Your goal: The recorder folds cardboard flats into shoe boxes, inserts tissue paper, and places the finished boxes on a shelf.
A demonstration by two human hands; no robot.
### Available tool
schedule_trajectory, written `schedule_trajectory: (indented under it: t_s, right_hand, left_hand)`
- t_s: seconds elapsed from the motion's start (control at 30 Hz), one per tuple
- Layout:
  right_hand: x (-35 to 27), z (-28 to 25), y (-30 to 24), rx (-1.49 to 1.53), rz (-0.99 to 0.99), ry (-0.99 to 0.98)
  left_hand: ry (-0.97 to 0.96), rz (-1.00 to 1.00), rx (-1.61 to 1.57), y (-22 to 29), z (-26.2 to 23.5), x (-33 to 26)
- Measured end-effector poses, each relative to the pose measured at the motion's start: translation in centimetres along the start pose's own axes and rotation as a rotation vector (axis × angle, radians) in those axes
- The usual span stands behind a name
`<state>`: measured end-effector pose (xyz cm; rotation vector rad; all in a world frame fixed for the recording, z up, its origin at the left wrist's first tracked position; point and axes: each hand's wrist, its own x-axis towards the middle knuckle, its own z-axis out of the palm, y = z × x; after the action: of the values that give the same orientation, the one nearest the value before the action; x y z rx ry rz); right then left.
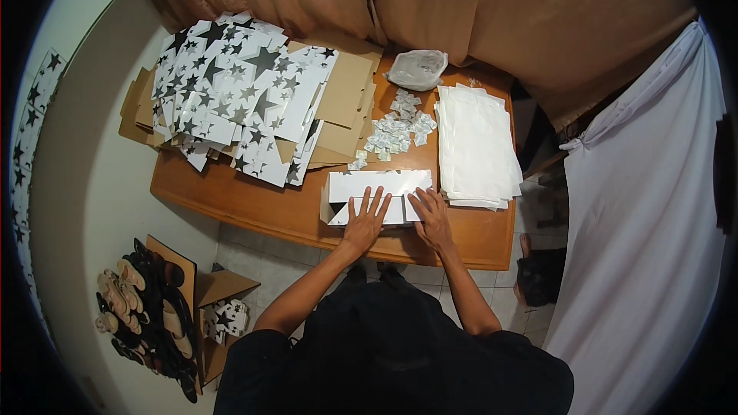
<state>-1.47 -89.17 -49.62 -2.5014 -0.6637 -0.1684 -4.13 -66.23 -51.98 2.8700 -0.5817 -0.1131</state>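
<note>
- White box [374, 194] lies flat near the front edge of the wooden table [231, 200], just ahead of the person, with both hands pressed on its top.
- Wooden table stands against a brown curtain [461, 0]; the floor below is pale tile.
- On the table's left side sits a heap of star-printed sheets [238, 92], black and grey stars on white, spread over brown cardboard pieces [346, 100].
- Behind the box lies a scatter of small packets [396, 132], and past them a clear plastic bag [417, 68] near the curtain.
- A stack of plain white sheets [477, 146] lies on the table's right side, just beside the box.
- A large white cloth [646, 200] hangs at the right of the room.
- On the floor at the lower left, a rack of shoes [142, 315] stands beside an open carton [223, 315] holding more star-printed pieces.
- Left hand [365, 219] lies flat on the box, fingers spread wide and pointing away from the body; its grip is open and holds nothing.
- Right hand [430, 219] rests palm-down on the box's right part, fingers fairly close together, grip open, grasping nothing.
- Both forearms come up from the lower edge over a dark shirt.
- The box's near side is hidden by the hands, and the packets are too small to make out.
</note>
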Motion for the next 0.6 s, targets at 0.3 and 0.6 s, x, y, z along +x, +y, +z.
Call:
schedule_trajectory:
  t_s: [0.3,0.6]
  right_hand:
    - [-0.5,-0.9,0.9,0.154,-0.009,-0.226]
    - [-0.9,-1.4,1.2,0.231,-0.012,-0.309]
  left_hand:
    - [-0.032,-0.009,-0.042,0.5,-0.2,0.2]
    - [0.059,-0.025,-0.102,0.3,1.0,0.8]
